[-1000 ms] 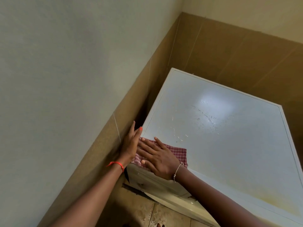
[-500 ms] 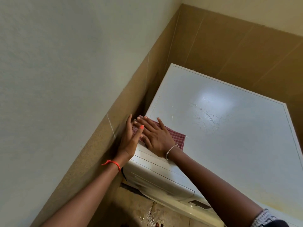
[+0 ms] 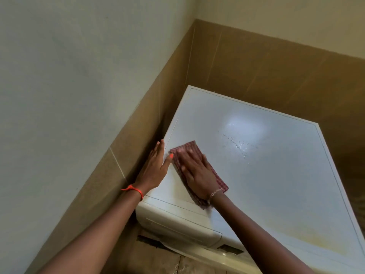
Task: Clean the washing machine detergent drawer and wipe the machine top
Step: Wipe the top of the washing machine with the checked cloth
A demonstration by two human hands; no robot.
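1. Two hands work at the left front corner of a white washing machine, seen from the head camera looking down.
2. Right hand (image 3: 197, 173) lies flat with fingers straight and slightly spread, palm pressing a red checked cloth (image 3: 190, 146) onto the machine top (image 3: 276, 165); it curls round nothing.
3. Cloth is spread flat near the top's left edge, its far corner showing beyond the fingertips and its near end under the wrist.
4. Left hand (image 3: 156, 167) is open too, fingers straight along the machine's left edge and the thumb resting on the top just beside the cloth; it holds nothing.
5. Detergent drawer (image 3: 177, 226) sits closed in the machine's front panel at the upper left, below the left wrist.
6. Water droplets (image 3: 237, 144) are scattered across the middle of the top, right of the cloth, under a bright patch of reflected light.
7. Yellowish stain (image 3: 324, 246) marks the top near its front right.
8. Orange string (image 3: 134, 189) circles the left wrist; a bead bracelet (image 3: 214, 192) circles the right.
9. Brown tiles (image 3: 256, 66) line the walls behind and left of the machine, with pale plaster above.
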